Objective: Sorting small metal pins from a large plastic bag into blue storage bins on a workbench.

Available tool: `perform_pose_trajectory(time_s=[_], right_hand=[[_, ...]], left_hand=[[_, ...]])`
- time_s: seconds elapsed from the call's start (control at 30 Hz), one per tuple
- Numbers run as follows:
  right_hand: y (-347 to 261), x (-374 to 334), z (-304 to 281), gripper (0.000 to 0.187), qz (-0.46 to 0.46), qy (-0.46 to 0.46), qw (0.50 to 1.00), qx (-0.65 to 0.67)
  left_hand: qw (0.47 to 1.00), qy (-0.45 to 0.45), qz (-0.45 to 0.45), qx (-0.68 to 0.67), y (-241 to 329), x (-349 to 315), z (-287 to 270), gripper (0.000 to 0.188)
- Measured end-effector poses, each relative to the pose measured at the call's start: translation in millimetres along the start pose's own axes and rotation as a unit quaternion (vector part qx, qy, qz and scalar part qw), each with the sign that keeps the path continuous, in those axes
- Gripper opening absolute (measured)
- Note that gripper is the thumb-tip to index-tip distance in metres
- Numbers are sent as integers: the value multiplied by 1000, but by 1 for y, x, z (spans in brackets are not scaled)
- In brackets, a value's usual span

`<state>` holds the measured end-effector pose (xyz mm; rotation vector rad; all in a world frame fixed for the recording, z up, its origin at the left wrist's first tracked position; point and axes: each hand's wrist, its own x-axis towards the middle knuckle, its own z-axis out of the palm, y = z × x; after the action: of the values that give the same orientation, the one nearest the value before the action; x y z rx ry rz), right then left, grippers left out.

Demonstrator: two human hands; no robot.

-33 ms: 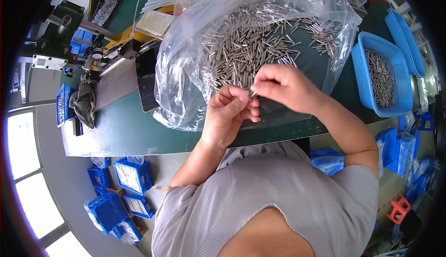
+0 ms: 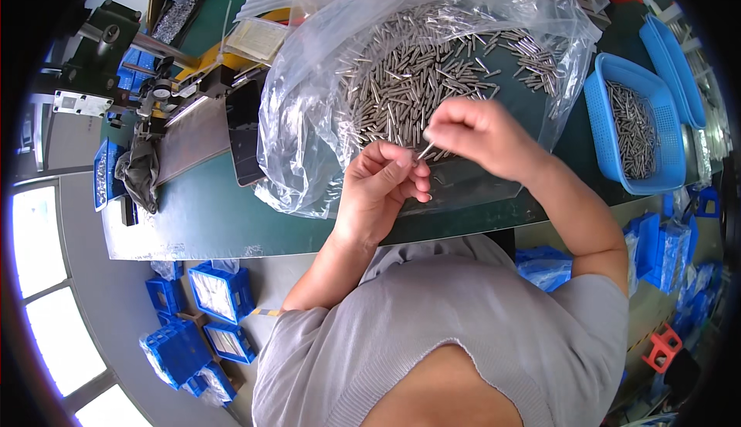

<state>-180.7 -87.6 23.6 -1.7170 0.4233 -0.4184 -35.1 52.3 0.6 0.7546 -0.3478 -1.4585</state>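
A thin metal pin [image 2: 426, 150] slants between my two hands, its lower end at my left fingertips and its upper end close to my right fingertips. My left hand [image 2: 380, 188] pinches at that lower end with thumb and index finger, the other fingers curled. Closed in a pinch, my right hand [image 2: 482, 138] is just above and to the right; whether its fingertips grip the pin is hard to make out. Beyond both hands, a heap of grey metal pins [image 2: 417, 80] lies spread inside an opened clear plastic bag [image 2: 297, 118].
A blue basket [image 2: 600, 122] of similar pins stands at the right, beside another blue basket [image 2: 670, 64]. To the left are a dark phone-like slab [image 2: 244, 130] and a metal fixture [image 2: 158, 91]. The green table's near edge [image 2: 309, 242] runs before me; blue crates [image 2: 220, 292] stand on the floor.
My right hand has risen slightly away from the left, and more of the pin shows between them. My left hand has stayed in place.
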Motion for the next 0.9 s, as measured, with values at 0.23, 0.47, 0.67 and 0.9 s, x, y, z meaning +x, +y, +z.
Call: perform_pose_trajectory(time_s=[0.23,0.47,0.67,0.9], right_hand=[[3,9,-30,23,122,12,911,393],[5,5,-12,13,-15,-24,973,-228],[10,6,-4,12,-110,-8,910,-400],[-6,3,-11,9,-30,-30,991,-125]], left_hand=[[1000,-14,18,-13,0,0,-3,8],[999,-11,11,-30,1,0,-4,9],[1000,-9,15,-21,1,0,-4,10],[1000,-11,1,-10,1,0,-1,12]])
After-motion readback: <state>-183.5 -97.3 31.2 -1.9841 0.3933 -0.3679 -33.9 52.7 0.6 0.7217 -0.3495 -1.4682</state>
